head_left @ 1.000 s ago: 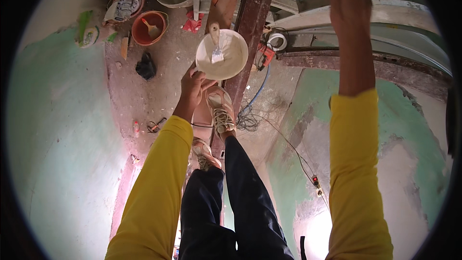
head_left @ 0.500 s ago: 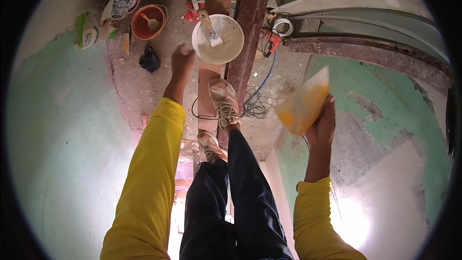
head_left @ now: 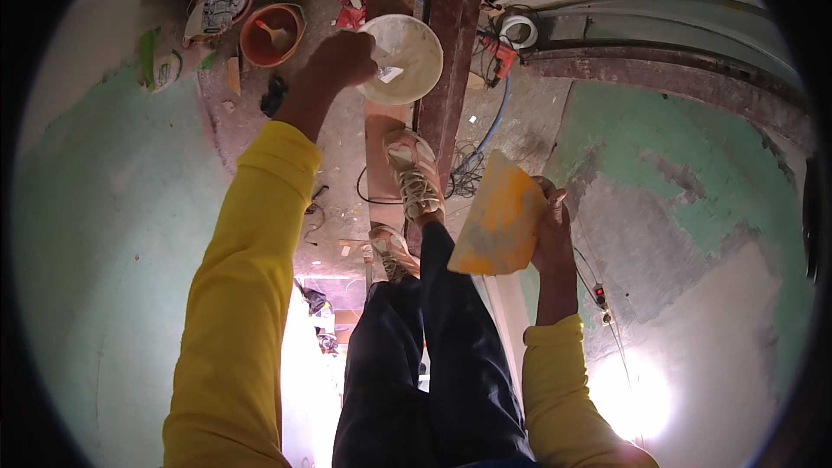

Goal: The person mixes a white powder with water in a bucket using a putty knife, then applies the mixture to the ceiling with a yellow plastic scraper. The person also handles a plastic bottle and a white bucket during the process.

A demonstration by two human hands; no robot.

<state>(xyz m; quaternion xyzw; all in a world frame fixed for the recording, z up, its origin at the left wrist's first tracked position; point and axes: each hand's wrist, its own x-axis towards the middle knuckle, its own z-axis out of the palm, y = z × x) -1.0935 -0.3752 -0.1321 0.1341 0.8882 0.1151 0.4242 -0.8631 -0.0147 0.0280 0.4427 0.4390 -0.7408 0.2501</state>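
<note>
My left hand [head_left: 342, 59] is at the left rim of a white bucket [head_left: 439, 61], its fingers closed around the handle of a putty knife. The handle is hidden by the hand; the pale blade [head_left: 389, 74] shows inside the bucket, over grey-white paste. In my right hand [head_left: 552, 230], a broad flat spreader [head_left: 496, 221], off-white with worn yellow-orange patches, is gripped along its right edge. It is held to the right of my legs, well apart from the bucket.
My shoes [head_left: 414, 180] stand on a narrow reddish plank [head_left: 381, 156] beside a dark red beam [head_left: 449, 43]. An orange bucket [head_left: 299, 42] holding a brush stands far left. A red power tool [head_left: 500, 59], a white ring [head_left: 518, 31] and tangled cable [head_left: 468, 175] lie right. Green walls flank me.
My left hand has moved up and right onto the putty knife's handle at the bucket. The right hand has lowered and shifted left, turning the spreader's broad face into view.
</note>
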